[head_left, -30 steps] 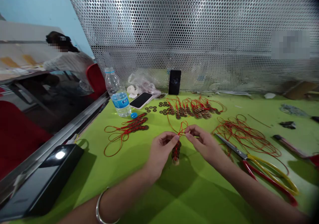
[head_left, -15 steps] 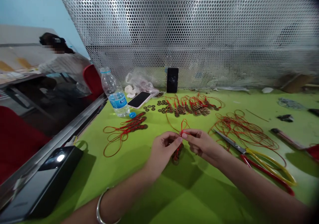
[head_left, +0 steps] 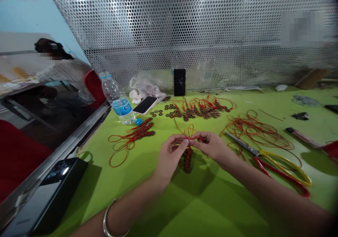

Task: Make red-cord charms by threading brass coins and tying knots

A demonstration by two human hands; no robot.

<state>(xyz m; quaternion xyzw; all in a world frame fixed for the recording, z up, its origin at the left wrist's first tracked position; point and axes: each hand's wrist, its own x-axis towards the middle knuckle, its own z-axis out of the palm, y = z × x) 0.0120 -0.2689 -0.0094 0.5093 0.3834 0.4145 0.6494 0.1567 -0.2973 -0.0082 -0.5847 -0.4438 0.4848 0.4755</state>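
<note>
Between my fingertips is a red cord [head_left: 190,128], looped at the top, with a string of dark bronze-coloured coins [head_left: 187,163] hanging below it. My left hand [head_left: 172,154] pinches the cord from the left, thumb against fingers. From the right, my right hand [head_left: 211,146] pinches it at nearly the same spot; the fingertips of both hands almost meet. Scissors [head_left: 255,151] with one yellow and one red handle lie to the right of my right hand, beside a tangled pile of red cord [head_left: 260,131].
Finished-looking corded coin strings [head_left: 208,108] lie in a row behind my hands, with loose coins [head_left: 157,113] beside them. More strings [head_left: 141,131] lie left, near a water bottle [head_left: 120,103] and a phone [head_left: 145,104]. Another phone [head_left: 179,82] leans on the perforated metal screen [head_left: 158,29].
The loops above my fingertips have spread wider, and the hanging coins show more plainly between my hands. My hands stay close together. The whole view has shifted slightly.
</note>
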